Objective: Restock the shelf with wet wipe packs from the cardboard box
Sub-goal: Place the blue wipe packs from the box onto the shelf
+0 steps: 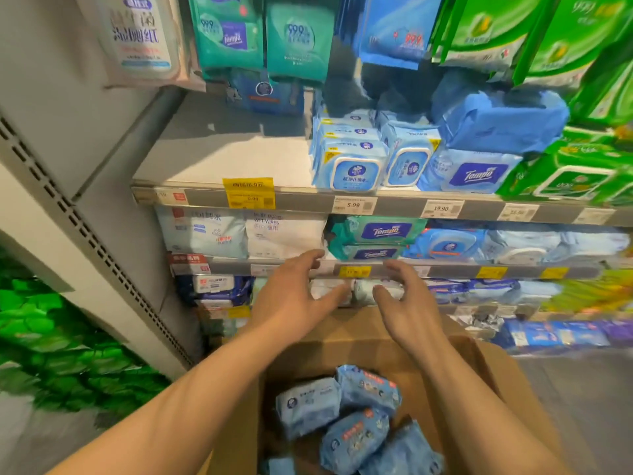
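While both hands (pixel 346 296) hover with fingers (pixel 310 260) spread, empty, boxed wet wipe packs (pixel 356 437) lie jumbled, axes mixed.

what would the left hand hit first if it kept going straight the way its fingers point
Probably the white wipe packs on the lower shelf, just ahead of the left hand; its fingers look empty. Depth is unclear, so the shelf's price rail could come first.
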